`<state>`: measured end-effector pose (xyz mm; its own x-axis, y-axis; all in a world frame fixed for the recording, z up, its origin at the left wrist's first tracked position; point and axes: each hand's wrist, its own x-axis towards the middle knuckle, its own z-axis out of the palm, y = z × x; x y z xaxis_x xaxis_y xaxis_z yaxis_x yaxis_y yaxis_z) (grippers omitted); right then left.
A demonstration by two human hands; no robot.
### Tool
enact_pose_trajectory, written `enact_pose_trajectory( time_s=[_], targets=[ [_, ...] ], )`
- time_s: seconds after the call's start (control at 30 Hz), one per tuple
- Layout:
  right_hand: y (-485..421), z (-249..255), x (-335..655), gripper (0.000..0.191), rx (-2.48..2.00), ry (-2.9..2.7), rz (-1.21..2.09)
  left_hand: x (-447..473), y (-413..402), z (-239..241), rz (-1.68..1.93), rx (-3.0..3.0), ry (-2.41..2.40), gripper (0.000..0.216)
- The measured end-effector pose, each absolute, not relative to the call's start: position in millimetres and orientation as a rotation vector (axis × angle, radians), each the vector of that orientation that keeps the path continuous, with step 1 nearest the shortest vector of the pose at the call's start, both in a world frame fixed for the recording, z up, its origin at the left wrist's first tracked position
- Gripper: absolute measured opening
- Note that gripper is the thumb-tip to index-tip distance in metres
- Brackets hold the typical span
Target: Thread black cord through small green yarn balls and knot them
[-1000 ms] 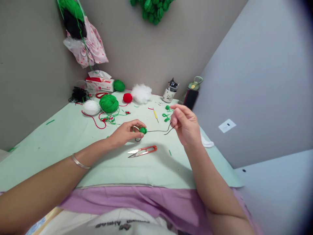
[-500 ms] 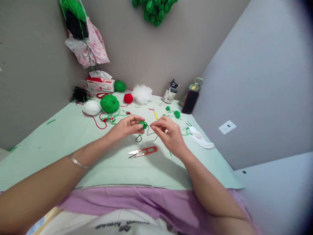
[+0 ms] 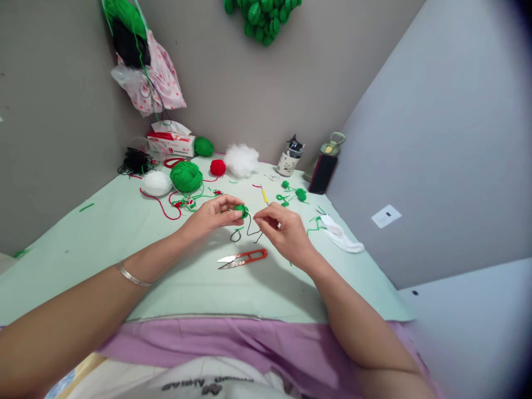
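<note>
At mid desk (image 3: pixel 187 296): L hand (image 3: pixel 216 214) grips green ball (image 3: pixel 241 210), R hand (image 3: pixel 286 230) pinches needle (image 3: pixel 250 213)

Room to move nr front edge, w/ 1 pr snips (image 3: pixel 253 254) btwn it & hands. Far side: 2 green yarn balls (image 3: pixel 187 176), 1 red yarn ball (image 3: pixel 218 167), 1 white yarn ball (image 3: pixel 155 183). Green ball's in L fingertips, just beside R hand.

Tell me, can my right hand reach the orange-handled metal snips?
Likely yes: the snips lie uncovered, nearer you than your right hand, though it seems to pinch a pale needle-like tool.
</note>
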<state>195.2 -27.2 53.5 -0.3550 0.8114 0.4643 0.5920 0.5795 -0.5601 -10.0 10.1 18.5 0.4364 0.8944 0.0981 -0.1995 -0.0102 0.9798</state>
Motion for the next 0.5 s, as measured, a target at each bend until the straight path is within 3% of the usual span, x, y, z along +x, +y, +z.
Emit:
enact_pose_trajectory(
  time_s=[0.5],
  targets=[
    [-26.0, 50.5, 196.0, 0.013, -1.128, -2.084, 0.408, -9.0, 9.9, 19.0, 0.958, 1.291, 0.735, 0.032]
  ],
)
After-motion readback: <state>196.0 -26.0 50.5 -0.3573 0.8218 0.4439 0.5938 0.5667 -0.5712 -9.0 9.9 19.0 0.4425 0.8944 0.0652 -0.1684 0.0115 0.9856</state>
